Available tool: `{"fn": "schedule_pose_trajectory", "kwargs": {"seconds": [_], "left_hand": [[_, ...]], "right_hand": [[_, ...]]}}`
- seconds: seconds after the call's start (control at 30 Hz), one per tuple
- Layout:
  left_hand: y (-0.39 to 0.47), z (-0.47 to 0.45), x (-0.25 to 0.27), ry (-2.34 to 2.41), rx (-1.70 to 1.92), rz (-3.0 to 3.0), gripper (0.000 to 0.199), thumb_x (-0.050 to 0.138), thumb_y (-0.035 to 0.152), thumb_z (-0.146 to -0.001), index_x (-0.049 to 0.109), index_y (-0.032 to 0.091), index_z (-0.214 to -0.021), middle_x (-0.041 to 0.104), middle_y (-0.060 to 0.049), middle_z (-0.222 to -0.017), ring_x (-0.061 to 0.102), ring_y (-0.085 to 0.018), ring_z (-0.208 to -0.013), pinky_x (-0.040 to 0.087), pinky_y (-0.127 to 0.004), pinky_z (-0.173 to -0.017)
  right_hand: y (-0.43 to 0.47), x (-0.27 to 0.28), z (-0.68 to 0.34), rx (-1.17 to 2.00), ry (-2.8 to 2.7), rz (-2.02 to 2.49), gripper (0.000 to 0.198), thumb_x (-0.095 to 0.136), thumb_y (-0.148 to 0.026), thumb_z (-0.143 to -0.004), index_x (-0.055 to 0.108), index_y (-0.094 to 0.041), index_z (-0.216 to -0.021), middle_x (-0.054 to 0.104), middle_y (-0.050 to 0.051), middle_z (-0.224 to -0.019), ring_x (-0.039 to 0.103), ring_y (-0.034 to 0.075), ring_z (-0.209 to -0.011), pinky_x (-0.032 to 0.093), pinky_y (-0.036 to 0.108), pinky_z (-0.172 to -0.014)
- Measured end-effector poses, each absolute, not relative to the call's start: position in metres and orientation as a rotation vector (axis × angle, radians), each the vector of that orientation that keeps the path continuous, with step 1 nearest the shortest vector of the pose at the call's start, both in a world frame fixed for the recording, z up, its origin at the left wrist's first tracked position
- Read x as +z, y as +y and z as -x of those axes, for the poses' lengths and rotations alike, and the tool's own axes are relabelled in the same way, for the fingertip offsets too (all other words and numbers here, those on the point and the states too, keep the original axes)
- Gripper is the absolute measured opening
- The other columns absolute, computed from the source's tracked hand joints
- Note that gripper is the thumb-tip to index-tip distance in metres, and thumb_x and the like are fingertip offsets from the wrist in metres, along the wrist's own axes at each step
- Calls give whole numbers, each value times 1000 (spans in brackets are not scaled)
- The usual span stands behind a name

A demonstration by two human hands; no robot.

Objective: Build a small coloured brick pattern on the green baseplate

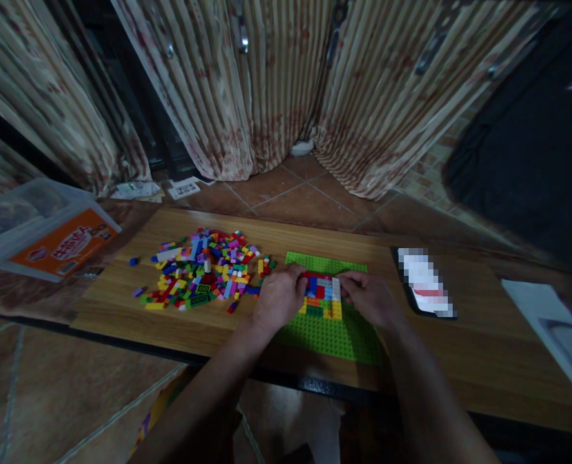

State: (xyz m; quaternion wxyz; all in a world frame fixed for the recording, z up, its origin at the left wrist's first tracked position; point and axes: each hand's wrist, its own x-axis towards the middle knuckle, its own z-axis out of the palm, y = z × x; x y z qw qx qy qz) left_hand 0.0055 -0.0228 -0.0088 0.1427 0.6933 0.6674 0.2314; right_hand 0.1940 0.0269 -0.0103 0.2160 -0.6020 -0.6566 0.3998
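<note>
A flat build of coloured toy bricks (323, 292) sits on a green studded baseplate (337, 338). Red, blue, white, yellow and green bricks show in it, with a white column along its right side. My left hand (279, 298) curls over its left edge, fingers bent against the bricks and covering that side. At the upper right corner, my right hand (367, 295) has thumb and fingers closed together against the build's edge. Any small loose brick within either hand's fingers is hidden.
A wide pile of loose toy bricks (228, 258) spreads over the wooden table (489, 348) left of the baseplate. To the right lies a phone (424, 283), with white sheets (547, 316) beyond. A clear plastic box (49, 225) with an orange label stands at far left.
</note>
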Motion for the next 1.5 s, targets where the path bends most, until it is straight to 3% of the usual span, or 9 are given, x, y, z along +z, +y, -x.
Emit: {"fn": "schedule_pose_trajectory", "kwargs": {"seconds": [0.57, 1.2, 1.5], "left_hand": [[-23, -7, -8, 1926, 662, -2001, 25, 45, 22, -91, 64, 19, -108, 71, -4, -101, 67, -18, -92, 51, -28, -87], [-22, -5, -8, 1917, 673, -1991, 25, 47, 22, -90, 64, 19, -107, 71, -5, -99, 66, -19, -92, 51, -30, -86], [-27, -4, -3, 1874, 664, -1957, 38, 54, 26, -86, 55, 16, -122, 69, -6, -100, 65, -18, -90, 51, -29, -87]], "right_hand": [[27, -4, -189, 1142, -1685, 1773, 26, 53, -32, -79, 74, -18, -86, 69, 3, -67, 60, 13, -55, 42, 20, -44], [27, -18, -196, 1085, -1838, 1645, 33, 47, -37, -82, 73, -18, -91, 71, 5, -73, 63, 17, -65, 47, 28, -60], [26, -9, -199, 1209, -1881, 1615, 40, 58, -47, -75, 70, -17, -99, 71, 5, -80, 62, 18, -68, 45, 27, -56]]}}
